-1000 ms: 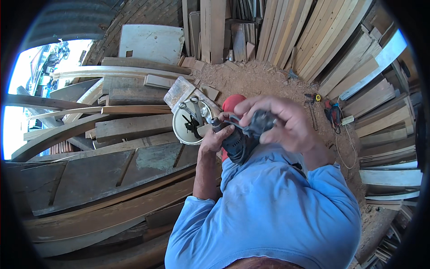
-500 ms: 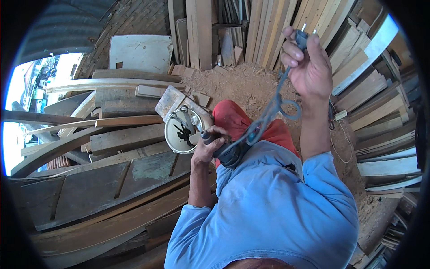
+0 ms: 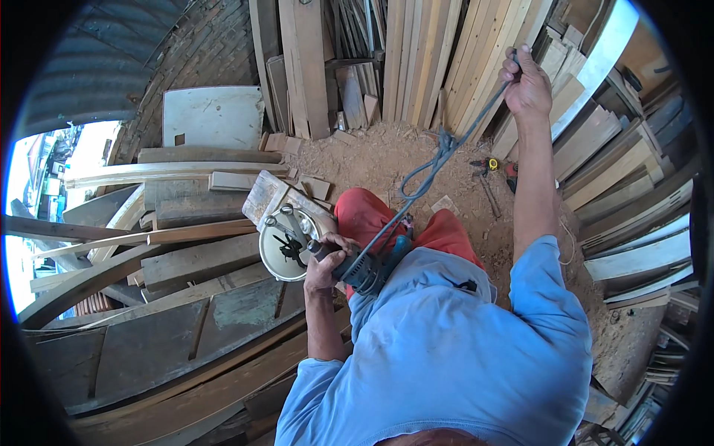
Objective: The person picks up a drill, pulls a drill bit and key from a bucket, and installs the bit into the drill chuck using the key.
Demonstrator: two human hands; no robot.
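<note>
My left hand (image 3: 324, 267) is wrapped round the black end of a corded power tool (image 3: 368, 275), whose dark and teal body lies across my lap. Raised and stretched out to the far right, my right hand (image 3: 529, 93) grips the tool's grey power cord (image 3: 483, 119) near its plug end. The plug itself is mostly hidden by the fingers. Between my hands the cord runs taut, with a loose looped knot hanging in its middle. A round white container (image 3: 279, 256) with metal pieces and a black part in it stands just left of my left hand.
Stacked boards and curved timbers (image 3: 201, 253) fill the left side. Tall planks (image 3: 416, 67) lean at the back, and more wood pieces (image 3: 610, 186) line the right. On the sawdust-strewn floor (image 3: 349, 163) lie a yellow-and-black tape measure (image 3: 492, 164) and a thin rod (image 3: 490, 196).
My right hand has moved outward to the right, drawing the cord straighter. The plug's prongs, seen before, no longer show. My left hand keeps its hold on the tool.
</note>
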